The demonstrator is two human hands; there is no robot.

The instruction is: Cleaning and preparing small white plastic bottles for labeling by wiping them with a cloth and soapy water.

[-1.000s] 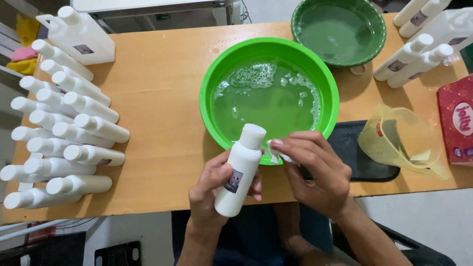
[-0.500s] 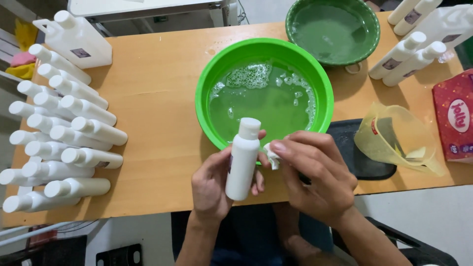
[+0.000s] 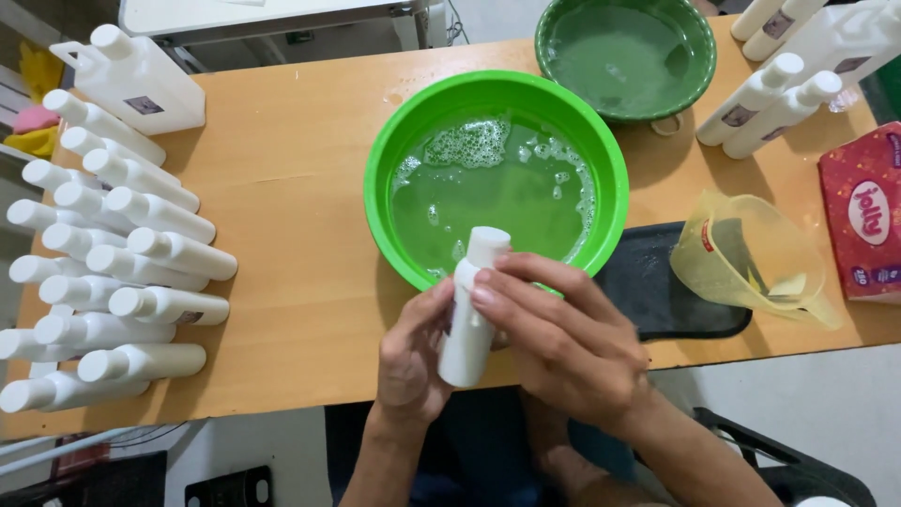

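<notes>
Both my hands hold one small white capped bottle (image 3: 466, 338) upright at the near edge of the wooden table (image 3: 300, 263). My left hand (image 3: 410, 359) wraps its lower body from the left. My right hand (image 3: 563, 343) lies over its upper body from the right, fingers across the neck just under the white cap (image 3: 488, 246). Directly behind the bottle stands a bright green basin (image 3: 497, 99) filled with foamy green liquid.
Several white capped bottles (image 3: 113, 272) lie in rows at the left, behind them a larger white jug (image 3: 131, 80). At the back stand a dark green bowl (image 3: 626, 52) of liquid and more bottles (image 3: 770, 99). A clear measuring jug (image 3: 760, 258), black tray (image 3: 657, 300) and red tissue pack (image 3: 863, 211) sit right.
The bottle has come upright and nearer the basin's rim. My right hand has moved from beside it onto its neck and upper body.
</notes>
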